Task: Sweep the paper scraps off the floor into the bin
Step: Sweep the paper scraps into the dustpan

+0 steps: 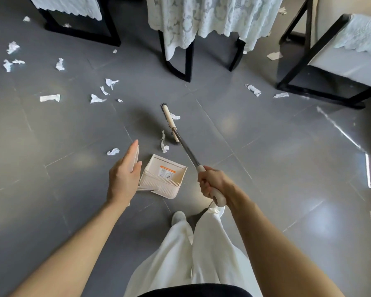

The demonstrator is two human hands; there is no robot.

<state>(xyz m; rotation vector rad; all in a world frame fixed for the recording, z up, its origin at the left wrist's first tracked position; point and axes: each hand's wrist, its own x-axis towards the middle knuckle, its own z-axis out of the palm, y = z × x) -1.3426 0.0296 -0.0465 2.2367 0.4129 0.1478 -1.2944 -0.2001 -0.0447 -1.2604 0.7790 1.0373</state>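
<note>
Right hand clenches the broom handle; left hand, fingers straight, rests against the dustpan's upright handle, mostly hiding it.

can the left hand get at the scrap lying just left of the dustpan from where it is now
Probably yes: the left hand rests by the dustpan handle, and only bare floor lies between it and that scrap, though reaching the floor means bending.

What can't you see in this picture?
- Dustpan handle: mostly behind the left hand.
- Broom bristles: under its head.
- Dustpan sticker: too small to read.
- Chairs: tops cut by the edge.
- Table: hidden under the cloth.
</note>
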